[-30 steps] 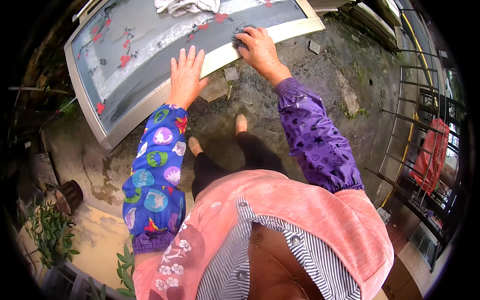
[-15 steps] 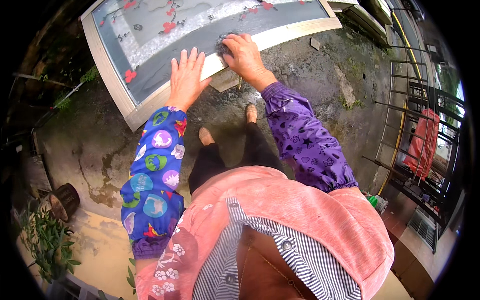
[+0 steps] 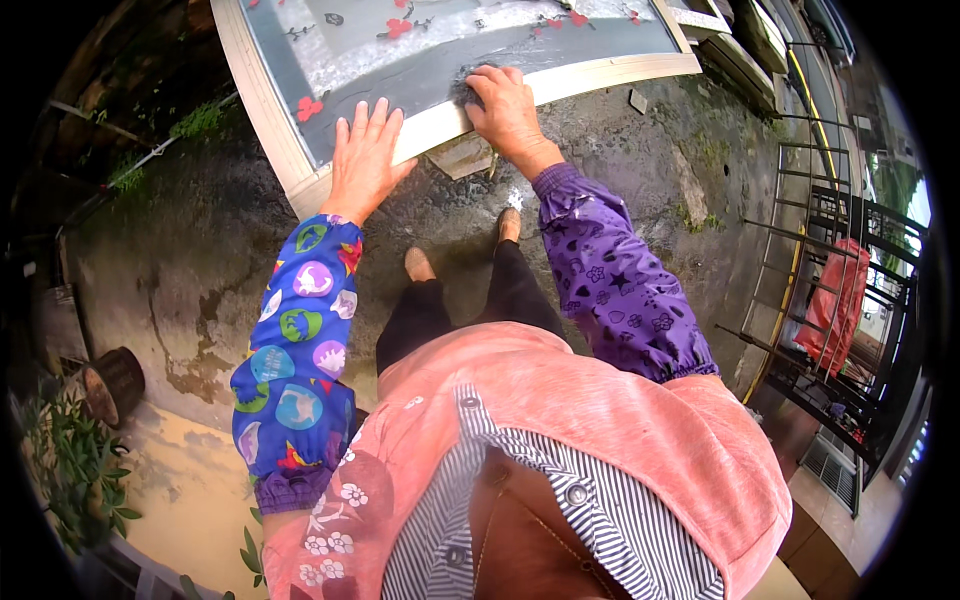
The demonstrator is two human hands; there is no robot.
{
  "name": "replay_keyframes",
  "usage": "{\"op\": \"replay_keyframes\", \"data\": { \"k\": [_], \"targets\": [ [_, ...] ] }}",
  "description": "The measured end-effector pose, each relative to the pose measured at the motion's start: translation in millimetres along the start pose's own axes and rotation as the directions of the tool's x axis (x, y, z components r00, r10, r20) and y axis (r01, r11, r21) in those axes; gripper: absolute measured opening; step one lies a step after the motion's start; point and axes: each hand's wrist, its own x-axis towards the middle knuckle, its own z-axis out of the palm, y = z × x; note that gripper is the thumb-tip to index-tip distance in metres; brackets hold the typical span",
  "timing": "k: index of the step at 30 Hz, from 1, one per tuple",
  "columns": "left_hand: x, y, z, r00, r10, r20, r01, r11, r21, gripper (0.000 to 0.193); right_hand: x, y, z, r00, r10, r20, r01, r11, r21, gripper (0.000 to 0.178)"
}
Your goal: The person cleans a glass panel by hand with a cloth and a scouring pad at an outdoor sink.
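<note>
The left hand (image 3: 362, 160) lies flat and fully open, palm down, 5 fingers spread, pressing on the pale frame (image 3: 262, 120) of a framed panel (image 3: 400, 75) near its lower corner; it grips nothing. The right hand (image 3: 505, 105) is curled, fingers bent over a small dark pad or cloth (image 3: 468, 88) pressed onto the grey panel surface just above the lower frame rail; whether the hand clamps the pad or only pushes on it cannot be told. The 2 hands sit near each other on the same lower edge, left hand at the corner, right hand further along the rail. The panel lies tilted across the top of the view, its grey sheet printed with several red flowers (image 3: 310, 107) and covered by a whitish wet streak. The left forearm wears 1 blue patterned sleeve cover (image 3: 295, 350); the right forearm wears 1 purple patterned sleeve cover (image 3: 615, 280). Below the panel, 2 feet (image 3: 418, 265) stand on wet, stained concrete ground (image 3: 200, 260). A flat stone block (image 3: 462, 155) lies under the frame rail, between the hands. At the right stands 1 black metal railing (image 3: 850, 300) with 1 red cloth (image 3: 838, 305) hung on it. At the left are 1 cut log (image 3: 112, 380) and green plants (image 3: 75, 470).
</note>
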Motion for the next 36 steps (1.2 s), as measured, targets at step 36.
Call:
{"op": "replay_keyframes", "data": {
  "k": [36],
  "targets": [
    [-71,-102,29,0.689,-0.586,0.426,0.278,-0.328,-0.903,0.039,-8,-176,54,0.901,-0.399,0.167,0.346,0.896,0.278,0.039]
  ]
}}
